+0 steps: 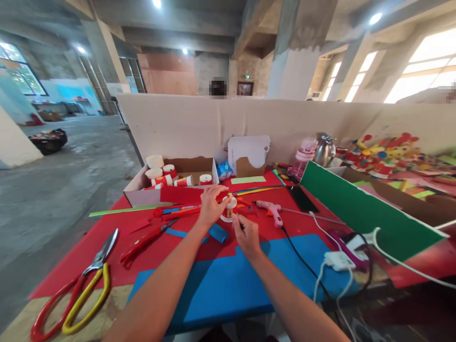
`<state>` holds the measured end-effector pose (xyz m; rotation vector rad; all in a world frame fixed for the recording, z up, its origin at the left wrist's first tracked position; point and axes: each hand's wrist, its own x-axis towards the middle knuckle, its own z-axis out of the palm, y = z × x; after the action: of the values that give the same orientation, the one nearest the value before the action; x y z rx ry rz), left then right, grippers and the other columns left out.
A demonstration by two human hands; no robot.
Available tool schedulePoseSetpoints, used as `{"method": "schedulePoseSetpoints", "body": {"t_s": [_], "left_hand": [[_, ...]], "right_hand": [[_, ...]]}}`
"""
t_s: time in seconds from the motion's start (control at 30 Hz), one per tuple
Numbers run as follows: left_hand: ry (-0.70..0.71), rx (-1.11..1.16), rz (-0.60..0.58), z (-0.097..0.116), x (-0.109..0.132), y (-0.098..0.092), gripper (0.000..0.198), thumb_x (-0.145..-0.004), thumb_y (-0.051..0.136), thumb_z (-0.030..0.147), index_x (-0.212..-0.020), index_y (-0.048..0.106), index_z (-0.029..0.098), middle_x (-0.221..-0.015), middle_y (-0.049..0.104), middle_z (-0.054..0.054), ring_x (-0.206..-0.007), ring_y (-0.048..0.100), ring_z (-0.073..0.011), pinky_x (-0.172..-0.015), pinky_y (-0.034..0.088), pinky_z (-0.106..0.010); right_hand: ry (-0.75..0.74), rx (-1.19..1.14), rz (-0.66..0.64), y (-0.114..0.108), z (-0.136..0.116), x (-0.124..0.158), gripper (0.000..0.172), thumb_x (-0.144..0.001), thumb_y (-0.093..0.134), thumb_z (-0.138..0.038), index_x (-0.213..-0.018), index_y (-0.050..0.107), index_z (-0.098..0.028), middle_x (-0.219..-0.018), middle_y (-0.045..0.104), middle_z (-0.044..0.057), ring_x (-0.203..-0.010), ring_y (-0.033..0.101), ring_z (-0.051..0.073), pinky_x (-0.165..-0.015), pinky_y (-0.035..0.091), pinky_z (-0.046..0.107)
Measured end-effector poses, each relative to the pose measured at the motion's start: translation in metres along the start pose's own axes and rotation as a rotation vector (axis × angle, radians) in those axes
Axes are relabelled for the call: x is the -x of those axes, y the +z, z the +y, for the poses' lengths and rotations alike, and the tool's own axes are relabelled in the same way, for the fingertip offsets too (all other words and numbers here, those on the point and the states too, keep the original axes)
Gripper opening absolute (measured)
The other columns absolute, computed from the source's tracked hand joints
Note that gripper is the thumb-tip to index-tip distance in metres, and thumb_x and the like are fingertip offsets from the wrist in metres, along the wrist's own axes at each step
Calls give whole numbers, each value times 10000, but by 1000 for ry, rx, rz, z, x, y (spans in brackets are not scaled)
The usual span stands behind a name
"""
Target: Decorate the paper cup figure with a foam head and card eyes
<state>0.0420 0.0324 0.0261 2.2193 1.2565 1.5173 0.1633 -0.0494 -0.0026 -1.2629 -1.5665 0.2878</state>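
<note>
A small white paper cup (231, 203) with a printed band is between my hands above the red sheet (117, 251). My left hand (212, 205) grips its left side, thumb against the cup and index finger reaching over the top. At the lower right edge of the cup, my right hand (247, 233) is closed, thumb and forefinger pinching the rim; its other fingers are curled in. Just below the cup lies a rolled blue strip (218, 233). To the right rests a pink glue gun (272, 212) with a black cord.
Large scissors (95, 266) and red-handled pliers (144, 243) lie at left. Behind, a cardboard box (140, 196) holds several cups. A phone (302, 198), white charger (337, 261) with cables and a green-sided box (359, 209) are at right. A white partition (178, 123) stands behind.
</note>
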Motion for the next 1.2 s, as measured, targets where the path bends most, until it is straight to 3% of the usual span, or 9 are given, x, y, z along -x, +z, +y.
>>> {"method": "schedulePoseSetpoints", "body": {"t_s": [0.3,0.63,0.8,0.87,1.07,1.2], "left_hand": [[46,-151,-91,4,-2,-2,76,-805,613,276,-863,639,235,-953,681,-25,-1035,551,-203,-947,330,-381],[65,-97,-62,1,-1,4,52,-792,578,165,-791,609,207,-870,666,-28,-922,581,-178,-883,409,-320],[97,-64,-51,-2,2,10,58,-812,558,184,-800,611,205,-873,665,-34,-912,584,-175,-885,422,-315],[112,-51,-47,-2,3,11,63,-825,553,200,-802,612,199,-874,667,-37,-913,585,-176,-881,424,-316],[90,-40,-49,3,5,10,97,-850,530,224,-825,621,201,-914,672,-44,-932,588,-178,-885,433,-327],[103,-18,-40,5,6,11,93,-842,539,203,-824,630,202,-932,679,-52,-948,594,-178,-899,442,-333]], "right_hand": [[54,18,-17,2,7,-6,429,-906,357,-416,-559,458,-185,-486,441,-31,-461,397,79,-481,298,203],[111,-7,-3,5,9,-10,395,-877,377,-445,-590,486,-196,-511,493,-20,-476,431,105,-491,311,221],[196,-160,118,4,7,-30,286,-815,447,-415,-830,593,-168,-693,616,29,-594,534,139,-564,408,236],[224,-199,72,3,8,-43,312,-775,470,-386,-920,614,-150,-660,606,22,-560,526,143,-546,412,246],[236,-213,-80,-2,10,-64,324,-708,482,-319,-899,676,-144,-445,467,-49,-414,406,115,-426,321,223],[226,-235,-111,-3,15,-64,349,-713,497,-352,-914,686,-139,-453,507,-40,-416,424,113,-425,323,217]]}}
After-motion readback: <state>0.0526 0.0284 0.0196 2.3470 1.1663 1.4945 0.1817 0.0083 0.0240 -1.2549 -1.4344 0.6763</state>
